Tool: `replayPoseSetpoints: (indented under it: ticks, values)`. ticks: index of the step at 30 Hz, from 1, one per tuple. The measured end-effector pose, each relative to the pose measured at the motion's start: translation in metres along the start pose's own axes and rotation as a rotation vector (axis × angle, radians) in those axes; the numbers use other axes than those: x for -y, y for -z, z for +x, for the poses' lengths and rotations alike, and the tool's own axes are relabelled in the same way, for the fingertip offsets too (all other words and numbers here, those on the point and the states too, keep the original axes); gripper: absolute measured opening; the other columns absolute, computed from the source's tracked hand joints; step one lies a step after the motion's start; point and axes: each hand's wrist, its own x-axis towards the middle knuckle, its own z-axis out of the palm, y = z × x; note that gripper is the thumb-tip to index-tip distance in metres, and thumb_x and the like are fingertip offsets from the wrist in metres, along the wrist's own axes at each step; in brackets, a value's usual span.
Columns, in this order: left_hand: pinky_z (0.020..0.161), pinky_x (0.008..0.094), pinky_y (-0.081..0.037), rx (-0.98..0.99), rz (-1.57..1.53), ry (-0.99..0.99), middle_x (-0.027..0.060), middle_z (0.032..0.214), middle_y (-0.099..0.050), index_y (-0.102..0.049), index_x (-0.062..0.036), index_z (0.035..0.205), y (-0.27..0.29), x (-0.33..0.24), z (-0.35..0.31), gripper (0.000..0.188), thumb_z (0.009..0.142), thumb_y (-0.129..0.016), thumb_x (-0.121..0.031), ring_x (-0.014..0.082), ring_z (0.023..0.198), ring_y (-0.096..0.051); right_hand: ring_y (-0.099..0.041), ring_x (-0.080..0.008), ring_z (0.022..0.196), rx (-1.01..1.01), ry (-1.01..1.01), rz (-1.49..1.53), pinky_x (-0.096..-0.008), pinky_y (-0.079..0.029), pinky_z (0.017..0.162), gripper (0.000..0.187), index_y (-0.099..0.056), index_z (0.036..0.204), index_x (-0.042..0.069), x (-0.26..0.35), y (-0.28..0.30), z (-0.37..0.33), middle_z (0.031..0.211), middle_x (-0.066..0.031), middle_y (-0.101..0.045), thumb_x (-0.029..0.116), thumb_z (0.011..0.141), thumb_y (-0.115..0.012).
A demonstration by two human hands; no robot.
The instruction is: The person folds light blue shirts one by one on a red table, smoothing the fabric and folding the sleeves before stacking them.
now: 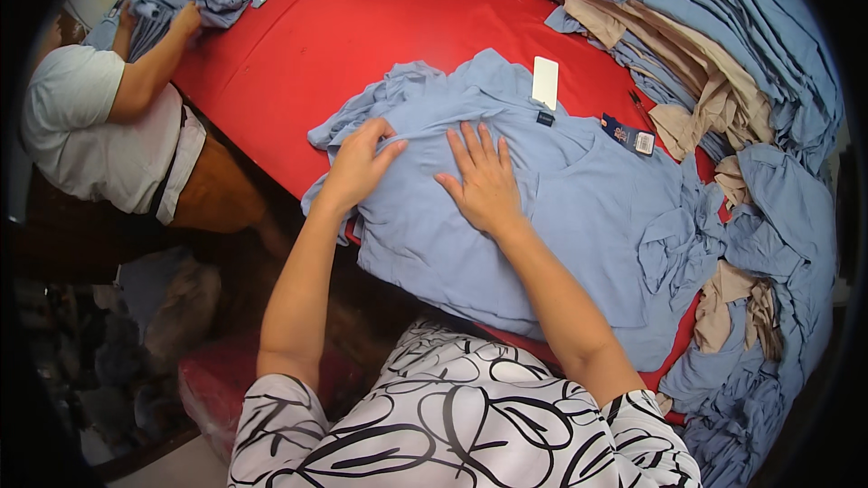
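The blue shirt (588,217) lies on the tabletop (271,81). Right hand (485,179): flat on it, fingers spread. Left hand (357,165): on its left side, fingers bent; from here, grip cannot be determined.

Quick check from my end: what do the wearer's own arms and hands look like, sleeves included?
Each grip is a bare hand: left hand and right hand show no gloves, rings or watch. Both forearms are uncovered. The short sleeves are white with bold black curving lines, matching the shirt. No cables show on the arms.
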Motion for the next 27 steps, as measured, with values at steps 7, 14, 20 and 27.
replayPoseSetpoints:
  ticks: [7,14,20,27]
  values:
    - [0.081,0.0318,-0.049,0.642,-0.025,0.208,0.0158,0.092,-0.069,-0.063,0.0056,0.112,0.09,0.056,-0.026,0.052,0.074,-0.077,-0.026,0.0207,0.086,-0.065,-0.03,-0.0371,0.142,0.022,-0.086,-0.079,-0.0558,-0.02,0.115,0.071,-0.037,0.148,0.01,0.003,-0.005,0.003,0.154,-0.0157,-0.034,0.05,0.092,-0.055]
    - [0.074,0.0271,-0.049,0.351,-0.011,0.526,0.0058,0.088,-0.069,-0.066,0.0046,0.103,0.183,0.152,-0.097,0.03,0.075,-0.07,-0.007,0.0132,0.078,-0.062,-0.03,-0.0347,0.143,-0.033,-0.111,-0.141,-0.0558,-0.017,0.116,0.07,-0.04,0.147,0.008,0.006,-0.013,0.003,0.153,-0.018,-0.036,0.05,0.093,-0.055]
    - [0.066,0.022,-0.044,0.067,-0.228,0.581,-0.0023,0.082,-0.062,-0.063,-0.0034,0.095,0.21,0.148,-0.138,0.022,0.092,-0.068,-0.025,0.0052,0.074,-0.055,-0.023,-0.0313,0.146,0.067,-0.177,-0.157,-0.0508,-0.012,0.118,0.071,-0.032,0.152,0.012,0.007,-0.014,0.003,0.158,-0.0135,-0.028,0.054,0.096,-0.046]
    - [0.073,0.0201,-0.044,-0.064,-0.629,0.386,-0.0038,0.087,-0.059,-0.06,-0.0046,0.098,0.184,0.083,-0.121,0.017,0.099,-0.057,-0.022,0.0038,0.079,-0.053,-0.032,-0.0325,0.142,-0.08,-0.116,-0.124,-0.0511,-0.02,0.116,0.056,-0.042,0.145,0.009,-0.009,-0.014,-0.005,0.148,-0.0156,-0.042,0.036,0.098,-0.054]
